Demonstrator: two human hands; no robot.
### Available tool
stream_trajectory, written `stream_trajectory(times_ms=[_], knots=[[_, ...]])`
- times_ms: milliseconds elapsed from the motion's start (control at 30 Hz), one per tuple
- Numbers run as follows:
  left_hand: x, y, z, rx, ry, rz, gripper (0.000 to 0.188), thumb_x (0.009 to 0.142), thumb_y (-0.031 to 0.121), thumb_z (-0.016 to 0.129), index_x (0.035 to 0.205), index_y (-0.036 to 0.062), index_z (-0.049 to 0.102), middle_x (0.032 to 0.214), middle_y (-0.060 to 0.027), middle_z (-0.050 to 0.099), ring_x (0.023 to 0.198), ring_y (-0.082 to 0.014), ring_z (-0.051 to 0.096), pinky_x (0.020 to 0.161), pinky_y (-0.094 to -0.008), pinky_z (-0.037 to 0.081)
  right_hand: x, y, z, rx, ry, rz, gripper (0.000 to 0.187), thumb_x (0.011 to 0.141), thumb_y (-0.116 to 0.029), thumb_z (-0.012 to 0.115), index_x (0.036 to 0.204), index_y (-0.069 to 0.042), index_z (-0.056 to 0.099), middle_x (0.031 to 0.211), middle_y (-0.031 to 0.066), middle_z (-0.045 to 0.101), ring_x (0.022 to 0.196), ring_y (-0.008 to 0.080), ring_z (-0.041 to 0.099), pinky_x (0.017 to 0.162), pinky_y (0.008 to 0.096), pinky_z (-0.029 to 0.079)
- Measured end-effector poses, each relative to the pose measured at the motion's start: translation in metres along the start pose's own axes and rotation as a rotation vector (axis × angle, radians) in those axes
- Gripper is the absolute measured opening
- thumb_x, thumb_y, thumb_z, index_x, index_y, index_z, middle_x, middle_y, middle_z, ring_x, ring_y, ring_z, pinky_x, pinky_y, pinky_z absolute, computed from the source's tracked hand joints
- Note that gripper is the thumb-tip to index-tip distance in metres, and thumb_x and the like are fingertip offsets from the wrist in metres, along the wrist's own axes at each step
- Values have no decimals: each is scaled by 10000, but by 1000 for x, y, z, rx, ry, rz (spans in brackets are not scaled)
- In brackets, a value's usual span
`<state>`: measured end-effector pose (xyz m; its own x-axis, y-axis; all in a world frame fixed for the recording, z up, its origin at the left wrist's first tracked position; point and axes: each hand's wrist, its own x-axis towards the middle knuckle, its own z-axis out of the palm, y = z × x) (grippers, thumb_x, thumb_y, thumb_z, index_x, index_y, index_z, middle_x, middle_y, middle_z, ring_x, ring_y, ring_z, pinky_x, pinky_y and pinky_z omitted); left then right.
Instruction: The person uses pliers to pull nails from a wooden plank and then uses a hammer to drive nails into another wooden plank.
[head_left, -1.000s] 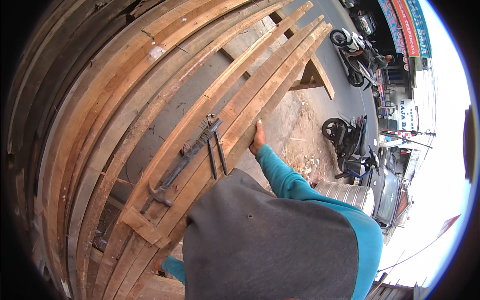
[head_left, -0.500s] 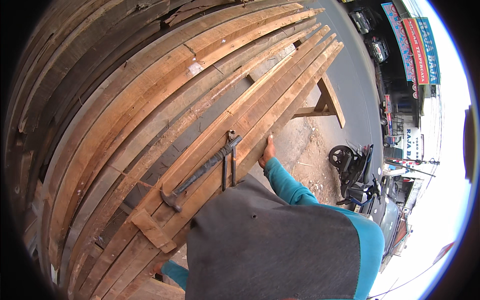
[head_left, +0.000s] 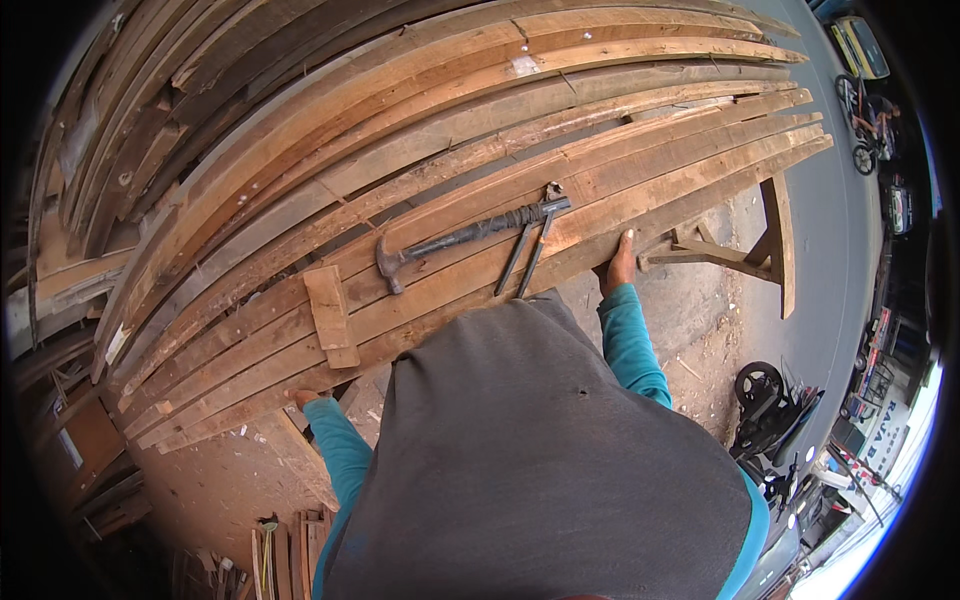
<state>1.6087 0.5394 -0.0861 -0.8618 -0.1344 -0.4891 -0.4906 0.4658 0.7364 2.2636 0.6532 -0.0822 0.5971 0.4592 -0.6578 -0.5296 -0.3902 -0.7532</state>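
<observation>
Outdoor wood yard, long planks [head_left: 480,130] lying stacked on a trestle [head_left: 775,240]. The right hand [head_left: 620,262] and left hand [head_left: 306,399] are both gripping the nearest plank's [head_left: 640,215] edge, hammer [head_left: 455,240] and pincers [head_left: 530,250] sitting on top.

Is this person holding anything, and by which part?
Both hands grip the near edge of the long wooden plank: right hand toward one end, left hand farther along. The hammer and pincers lie untouched on the planks.

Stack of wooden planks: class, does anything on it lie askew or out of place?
Yes: a short wooden offcut block lies crosswise on the long wooden planks, against their run, beside a dark metal claw hammer.
</observation>
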Motion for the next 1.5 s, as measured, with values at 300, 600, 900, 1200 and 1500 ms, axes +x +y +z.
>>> stream_trajectory(times_ms=[300, 600, 900, 1200, 1500], knots=[[-25, -33, -70, 402, 167, 674, 745, 965, 541, 577, 1403, -54, 477, 1398, -290, 504, 1294, -428, 490, 1071, -505, 419, -115, -41, -26, -1256, -435, -122, 656, 991, -586, 554, 1055, 60, 653, 777, 183, 717, 616, 240, 707, 524, 326, 533], [-142, 41, -71, 201, -366, 1425, 465, 895, 181, 709, 1299, -5, 575, 1250, -219, 582, 1175, -399, 532, 1031, -510, 410, -244, 21, 44, -1365, -502, -883, 539, 947, -419, 685, 1274, -3, 588, 1103, 287, 660, 1050, 454, 649, 868, 504, 528], [-256, 151, 15, -44, -794, 1831, 450, 802, 171, 782, 1201, 36, 624, 1204, -171, 614, 1128, -378, 564, 992, -489, 454, -252, 38, -3, -1115, -600, -696, 537, 959, -313, 691, 1391, -37, 533, 989, 216, 733, 916, 331, 725, 805, 439, 553], [-352, 226, 205, 566, -663, 2122, 833, 727, 332, 876, 1433, 72, 517, 1401, -182, 552, 1326, -368, 489, 1137, -486, 369, -129, -55, 26, -1112, -722, -538, 515, 995, -350, 606, 1428, -92, 504, 999, 238, 728, 1014, 437, 678, 894, 500, 520], [-443, 198, 286, 769, -634, 2172, 912, 687, 311, 907, 1475, 131, 484, 1473, -161, 502, 1373, -359, 455, 1134, -519, 352, -41, -145, 34, -831, -531, -520, 433, 1010, -346, 611, 1269, 0, 621, 1060, 238, 717, 1002, 399, 695, 888, 448, 542]])
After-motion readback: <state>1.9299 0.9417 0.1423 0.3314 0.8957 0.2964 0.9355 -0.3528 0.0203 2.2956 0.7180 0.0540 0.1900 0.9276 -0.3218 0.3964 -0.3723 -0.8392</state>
